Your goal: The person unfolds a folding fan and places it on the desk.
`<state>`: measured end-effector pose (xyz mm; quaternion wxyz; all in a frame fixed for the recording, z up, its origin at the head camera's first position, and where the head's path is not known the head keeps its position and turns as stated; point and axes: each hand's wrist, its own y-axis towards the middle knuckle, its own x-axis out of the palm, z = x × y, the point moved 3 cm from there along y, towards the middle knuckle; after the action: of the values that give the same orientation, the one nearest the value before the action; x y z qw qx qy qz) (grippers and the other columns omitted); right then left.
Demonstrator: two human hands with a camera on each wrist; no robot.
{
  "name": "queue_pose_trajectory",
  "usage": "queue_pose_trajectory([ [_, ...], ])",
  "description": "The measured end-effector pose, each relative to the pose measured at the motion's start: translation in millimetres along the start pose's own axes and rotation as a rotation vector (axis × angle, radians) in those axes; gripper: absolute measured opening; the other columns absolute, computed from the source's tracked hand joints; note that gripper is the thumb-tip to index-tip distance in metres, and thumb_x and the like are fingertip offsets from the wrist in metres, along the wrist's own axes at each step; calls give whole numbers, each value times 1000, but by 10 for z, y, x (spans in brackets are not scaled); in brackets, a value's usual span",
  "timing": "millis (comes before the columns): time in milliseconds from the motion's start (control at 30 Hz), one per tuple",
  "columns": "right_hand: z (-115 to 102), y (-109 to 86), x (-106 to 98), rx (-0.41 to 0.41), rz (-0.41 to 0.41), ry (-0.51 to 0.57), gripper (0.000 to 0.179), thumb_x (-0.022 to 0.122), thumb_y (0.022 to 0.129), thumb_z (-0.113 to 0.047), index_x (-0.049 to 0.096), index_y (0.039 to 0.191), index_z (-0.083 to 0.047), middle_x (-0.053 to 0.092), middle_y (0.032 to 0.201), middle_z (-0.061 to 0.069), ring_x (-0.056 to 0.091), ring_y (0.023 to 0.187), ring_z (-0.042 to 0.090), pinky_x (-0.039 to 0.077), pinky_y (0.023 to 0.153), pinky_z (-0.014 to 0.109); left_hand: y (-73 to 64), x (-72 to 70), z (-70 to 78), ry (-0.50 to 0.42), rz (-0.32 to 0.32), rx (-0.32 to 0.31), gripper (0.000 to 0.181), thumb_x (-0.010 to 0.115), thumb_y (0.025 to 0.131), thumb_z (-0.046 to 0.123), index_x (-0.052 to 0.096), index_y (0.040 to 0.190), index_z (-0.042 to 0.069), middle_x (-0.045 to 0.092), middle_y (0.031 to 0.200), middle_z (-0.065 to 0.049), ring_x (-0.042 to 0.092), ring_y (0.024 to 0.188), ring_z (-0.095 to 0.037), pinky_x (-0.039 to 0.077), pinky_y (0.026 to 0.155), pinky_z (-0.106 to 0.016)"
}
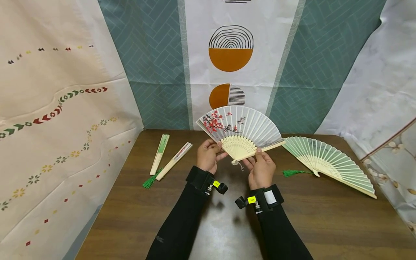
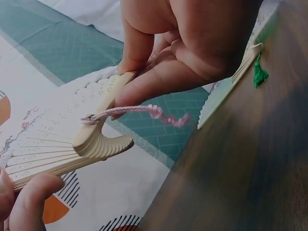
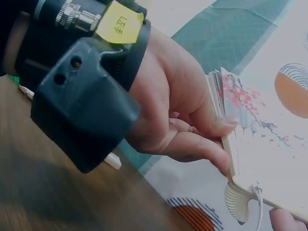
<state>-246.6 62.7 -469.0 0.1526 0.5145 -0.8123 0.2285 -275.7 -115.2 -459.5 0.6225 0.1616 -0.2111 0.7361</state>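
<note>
Spread wide above the table, a white folding fan point(image 1: 250, 122) shows red blossoms and small birds on its leaf. My left hand point(image 1: 207, 156) pinches its left edge between thumb and fingers. The lower right guard stick is pinched by my right hand point(image 1: 261, 169). From the pivot hangs a short pink knotted cord point(image 2: 156, 113), seen close in the left wrist view. The fan's ribs point(image 3: 237, 204) bunch together at the pivot in the right wrist view.
An opened green fan point(image 1: 328, 159) with a green tassel point(image 1: 294, 173) lies on the table point(image 1: 308, 224) at right. Two folded fans lie at left, one green and white point(image 1: 160, 153), one with a printed edge point(image 1: 175, 159); another green tassel point(image 1: 151, 180) is beside them. Patterned cloths point(image 1: 156, 72) hang behind.
</note>
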Motion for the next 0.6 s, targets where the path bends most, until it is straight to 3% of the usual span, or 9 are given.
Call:
queue_pose_trajectory([
  [400,-17,41,-19,31,20,74,27,52,122,-24,67,129,-2,73,113,2,82,89,9,73,77,24,0,54,-60,-61,37,31,4,61,113,-8,64,113,-10,66,89,-3,71,80,-14,73,72,-26],
  [600,-25,57,-30,35,35,93,27,50,123,-23,67,129,-3,72,116,4,82,91,10,73,78,24,-15,93,-86,-100,60,46,15,60,113,-10,65,103,0,66,87,-2,67,81,-14,72,69,-25],
])
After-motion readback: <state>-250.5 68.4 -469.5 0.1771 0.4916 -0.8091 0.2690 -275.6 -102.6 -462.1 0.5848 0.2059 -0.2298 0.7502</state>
